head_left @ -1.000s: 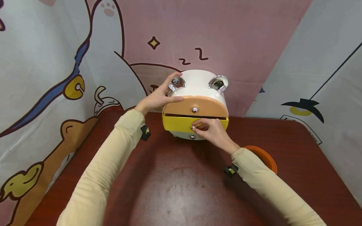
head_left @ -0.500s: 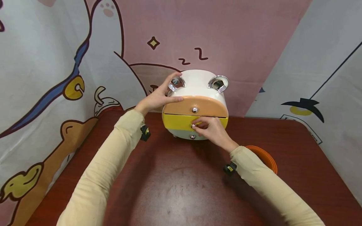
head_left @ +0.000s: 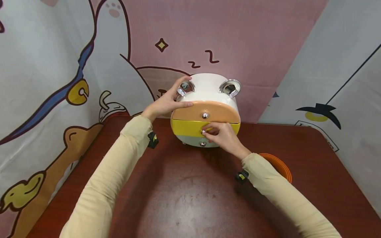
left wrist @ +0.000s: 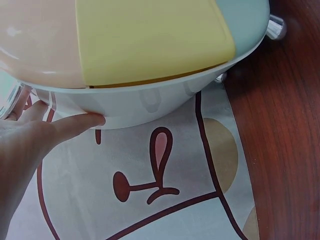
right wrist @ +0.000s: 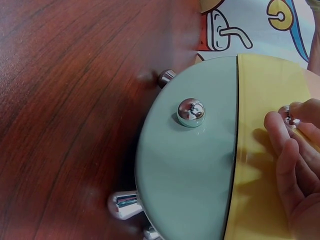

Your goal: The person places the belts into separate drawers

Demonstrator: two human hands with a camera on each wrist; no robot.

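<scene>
A small white mini drawer cabinet (head_left: 209, 82) with shiny ear-like pieces stands at the back of the table. Its front has an orange drawer (head_left: 221, 110), a yellow drawer (head_left: 187, 128) and a pale green drawer (head_left: 190, 140), each with a silver knob. My right hand (head_left: 224, 137) pinches the knob (right wrist: 288, 116) of the yellow drawer between thumb and fingers. That drawer's front sits nearly flush, with a narrow gap along its side edge in the left wrist view. Against the cabinet's upper left side rests my left hand (head_left: 166, 100), thumb (left wrist: 82, 125) extended along the white shell, other fingers by the left ear (head_left: 186, 87).
Orange round bowls (head_left: 276, 167), seemingly nested, stand on the dark red wooden table (head_left: 184, 198) at the right, partly behind my right sleeve. A cartoon-printed cloth (head_left: 247, 39) hangs close behind the cabinet and along the left side.
The yellow drawer has moved inward, and the dark gap above it has narrowed to a thin line. My right hand has gone with it on the knob. My left hand stays in place.
</scene>
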